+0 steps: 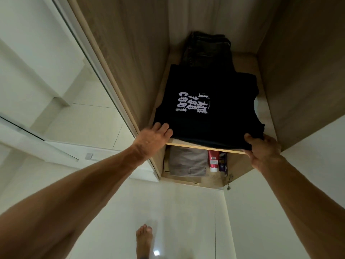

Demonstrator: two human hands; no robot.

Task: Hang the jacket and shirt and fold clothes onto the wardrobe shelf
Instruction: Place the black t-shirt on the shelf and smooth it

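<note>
the folded black t-shirt point(205, 116) has a pale purple print point(192, 104) in rough, scratchy letters. the words lie turned on their side, in three rows. they seem to say "i am", "too" and "cool".

on the shelf below, a red bottle point(213, 159) has a white label point(213, 162) with a red patch on it. the writing there is too small to read. the dark purple thing point(222, 165) just beside the bottle has marks that cannot be read either.
</note>
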